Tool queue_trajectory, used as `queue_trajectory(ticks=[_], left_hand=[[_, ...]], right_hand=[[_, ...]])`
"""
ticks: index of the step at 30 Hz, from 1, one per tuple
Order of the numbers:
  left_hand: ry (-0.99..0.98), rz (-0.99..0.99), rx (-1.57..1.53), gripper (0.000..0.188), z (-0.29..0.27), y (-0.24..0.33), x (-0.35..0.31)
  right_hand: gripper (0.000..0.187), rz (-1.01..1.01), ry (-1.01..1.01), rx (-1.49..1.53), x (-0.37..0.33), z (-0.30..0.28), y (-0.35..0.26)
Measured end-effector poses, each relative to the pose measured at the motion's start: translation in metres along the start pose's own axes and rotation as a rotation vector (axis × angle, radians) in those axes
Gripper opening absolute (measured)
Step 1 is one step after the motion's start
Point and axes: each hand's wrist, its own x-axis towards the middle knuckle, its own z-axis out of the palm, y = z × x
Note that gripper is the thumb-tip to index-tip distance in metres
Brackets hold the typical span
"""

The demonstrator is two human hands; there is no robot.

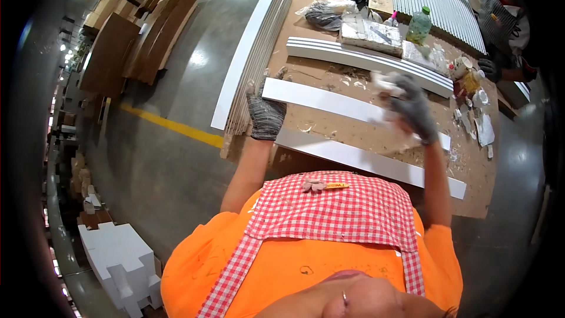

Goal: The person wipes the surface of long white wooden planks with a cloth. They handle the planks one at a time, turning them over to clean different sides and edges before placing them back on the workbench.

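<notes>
1. I log hands apart: left hand (268, 116) at the left end of the white board (329, 99); grip, cannot tell.
2. Right hand (414, 106), blurred, closed around a whitish wad (385, 86).
3. Board spans the brown table (477, 185).

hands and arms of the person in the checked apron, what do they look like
The left hand wears a grey knit glove with dark streaks, ending at the wrist. The right hand is blurred, but its glove also looks grey. Both forearms are bare below short, loose orange sleeves; the left sleeve shows small dark marks.
</notes>
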Motion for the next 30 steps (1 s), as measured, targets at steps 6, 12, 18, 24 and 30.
queue_trajectory(ticks=[6,12,18,24,30], left_hand=[[0.021,-0.079,0.04,0.042,0.008,-0.004,0.004],[-0.305,-0.179,-0.075,0.045,-0.039,0.011,0.023],[-0.08,-0.076,0.215,0.052,0.011,-0.002,0.004],[-0.021,0.012,0.371,0.059,-0.009,-0.01,0.007],[-0.073,0.023,0.453,0.055,-0.001,-0.009,0.006]], right_hand=[[0.027,-0.422,-0.152,-0.431,0.089,0.145,-0.034],[0.019,-0.543,-0.174,-0.72,0.077,0.182,-0.046],[0.02,-0.327,-0.251,-0.656,0.03,0.151,-0.035],[0.023,-0.125,-0.029,-0.563,-0.047,0.007,0.068],[0.024,0.235,-0.505,-1.486,-0.139,-0.183,0.197]])
